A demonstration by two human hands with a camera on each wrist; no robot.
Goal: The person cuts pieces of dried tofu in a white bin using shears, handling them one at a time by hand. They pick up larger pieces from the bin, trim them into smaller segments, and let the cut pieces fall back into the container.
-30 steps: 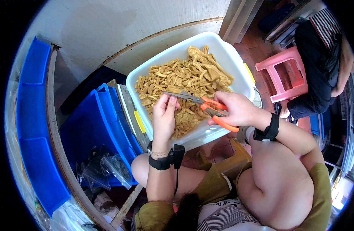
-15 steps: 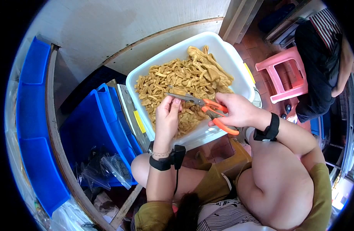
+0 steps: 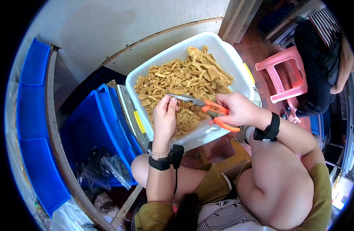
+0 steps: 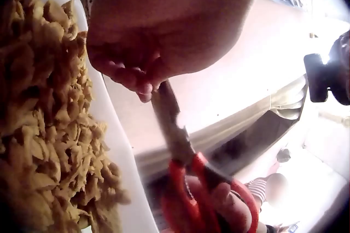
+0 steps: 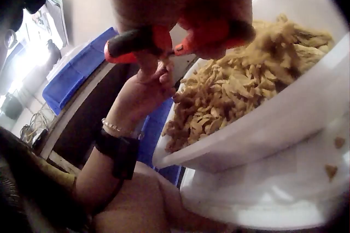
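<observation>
The tub (image 3: 203, 134) rim is seen beneath the fingers; scissors (image 3: 202, 104), gripped by the curled right hand (image 3: 234, 108), are pointed at the left hand (image 3: 164, 117), its bunched fingertips' hold untellable.

Small food-prep workshop, by the look of it: big white tub (image 3: 233, 61) heaped with beancurd strips (image 3: 177, 77) at twelve o'clock; stacked blue crates (image 3: 88, 123) at nine; pink plastic stool (image 3: 285, 61) on red floor tiles (image 3: 254, 54) at two.
</observation>
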